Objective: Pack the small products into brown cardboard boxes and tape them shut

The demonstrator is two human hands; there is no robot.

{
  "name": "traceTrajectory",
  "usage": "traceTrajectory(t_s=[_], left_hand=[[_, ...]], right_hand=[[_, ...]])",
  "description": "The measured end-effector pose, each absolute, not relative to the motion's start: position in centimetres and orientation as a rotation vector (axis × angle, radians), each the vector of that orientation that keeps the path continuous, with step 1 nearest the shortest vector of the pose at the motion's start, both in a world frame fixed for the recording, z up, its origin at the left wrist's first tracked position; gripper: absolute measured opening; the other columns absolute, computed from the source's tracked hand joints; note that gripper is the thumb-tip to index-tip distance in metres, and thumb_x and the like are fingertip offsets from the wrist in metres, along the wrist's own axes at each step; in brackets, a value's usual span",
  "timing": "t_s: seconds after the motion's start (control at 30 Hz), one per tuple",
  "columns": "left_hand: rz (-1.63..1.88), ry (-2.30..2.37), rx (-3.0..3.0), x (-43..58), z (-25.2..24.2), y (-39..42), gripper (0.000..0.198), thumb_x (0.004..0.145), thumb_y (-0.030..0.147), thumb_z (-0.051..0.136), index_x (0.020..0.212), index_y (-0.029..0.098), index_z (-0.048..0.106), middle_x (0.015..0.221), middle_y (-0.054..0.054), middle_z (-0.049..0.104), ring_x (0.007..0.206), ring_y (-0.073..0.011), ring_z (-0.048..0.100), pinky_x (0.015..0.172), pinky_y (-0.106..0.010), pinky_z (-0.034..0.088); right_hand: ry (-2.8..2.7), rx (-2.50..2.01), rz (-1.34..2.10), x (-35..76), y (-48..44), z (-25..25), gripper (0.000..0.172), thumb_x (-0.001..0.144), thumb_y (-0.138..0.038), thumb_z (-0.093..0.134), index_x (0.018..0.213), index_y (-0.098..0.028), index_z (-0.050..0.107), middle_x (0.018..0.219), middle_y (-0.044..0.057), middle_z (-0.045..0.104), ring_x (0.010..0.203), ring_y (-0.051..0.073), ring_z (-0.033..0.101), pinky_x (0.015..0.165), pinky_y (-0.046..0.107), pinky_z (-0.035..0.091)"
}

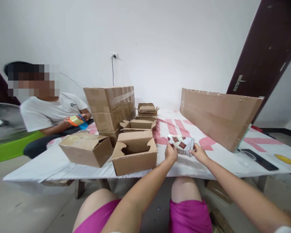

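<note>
Above the table, a white packet point(181, 144) printed with brown squares and part of a word is held up between my two hands. My left hand point(171, 153) grips its left side, fingers closed. At its right end my right hand point(199, 154) pinches the edge. To the left of my left hand stands an open cardboard box point(135, 153) with raised flaps. Its inside is dark, so I cannot tell what is in it. Behind it, more open boxes point(142, 124) run back in a row.
Closed boxes point(109, 106) are stacked at the left, with a single taped box point(86, 147) in front. A co-worker point(53, 113) there holds a tape dispenser point(78, 121). A tall cardboard panel point(218, 113) stands right, near a black phone-like slab point(259, 159) and a yellow disc point(285, 159).
</note>
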State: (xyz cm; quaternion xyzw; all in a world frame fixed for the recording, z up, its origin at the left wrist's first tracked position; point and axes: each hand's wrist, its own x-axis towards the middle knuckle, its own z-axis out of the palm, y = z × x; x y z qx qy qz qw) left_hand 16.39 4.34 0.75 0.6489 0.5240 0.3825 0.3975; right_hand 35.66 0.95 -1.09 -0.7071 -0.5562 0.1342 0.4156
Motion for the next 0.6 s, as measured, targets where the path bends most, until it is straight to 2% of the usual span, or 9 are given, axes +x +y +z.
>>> traceTrajectory(t_s=[0.13, 0.23, 0.37, 0.47, 0.6], left_hand=[[1.134, 1.278, 1.718, 18.4, 4.9, 6.5, 0.067, 0.083, 0.018, 0.049, 0.143, 0.009, 0.020, 0.149, -0.019, 0.031, 0.138, -0.0250, 0.030, 0.113, -0.036, 0.024], [1.191, 1.273, 1.748, 18.7, 5.7, 5.6, 0.075, 0.078, 0.019, 0.056, 0.143, 0.008, 0.019, 0.149, -0.021, 0.028, 0.140, -0.0284, 0.025, 0.114, -0.040, 0.021], [1.143, 1.155, 1.873, 16.0, 2.3, 0.9, 0.087, 0.071, 0.021, 0.063, 0.144, 0.007, 0.017, 0.148, -0.023, 0.027, 0.140, -0.0341, 0.023, 0.115, -0.047, 0.019], [1.109, 0.955, 1.976, 11.9, -1.3, -3.5, 0.087, 0.070, 0.022, 0.063, 0.144, 0.014, 0.019, 0.148, -0.018, 0.028, 0.139, -0.0315, 0.024, 0.115, -0.046, 0.021], [1.040, 0.890, 2.003, 5.7, -4.2, -7.4, 0.081, 0.074, 0.021, 0.060, 0.144, 0.017, 0.019, 0.149, -0.016, 0.027, 0.139, -0.0291, 0.025, 0.115, -0.047, 0.022]], right_hand=[[-1.378, -1.692, 0.277, 37.2, 4.3, 4.9, 0.032, 0.069, -0.026, 0.061, 0.100, -0.019, 0.056, 0.102, 0.007, 0.068, 0.089, 0.019, 0.063, 0.079, 0.032, 0.048], [-1.432, -1.620, 0.345, 37.5, 4.2, 6.7, 0.047, 0.066, -0.031, 0.067, 0.110, -0.016, 0.055, 0.104, 0.010, 0.068, 0.089, 0.021, 0.064, 0.077, 0.033, 0.050], [-1.422, -1.495, 0.574, 37.1, 0.5, 3.6, 0.055, 0.061, -0.040, 0.073, 0.107, -0.015, 0.059, 0.101, 0.011, 0.071, 0.089, 0.027, 0.066, 0.079, 0.039, 0.052], [-1.389, -1.431, 0.727, 36.1, -2.8, -0.6, 0.053, 0.058, -0.042, 0.075, 0.102, -0.016, 0.061, 0.099, 0.011, 0.072, 0.090, 0.029, 0.067, 0.083, 0.043, 0.052], [-1.385, -1.387, 0.813, 33.6, -5.3, -4.9, 0.048, 0.060, -0.047, 0.074, 0.096, -0.018, 0.061, 0.094, 0.012, 0.073, 0.086, 0.030, 0.067, 0.080, 0.045, 0.053]])
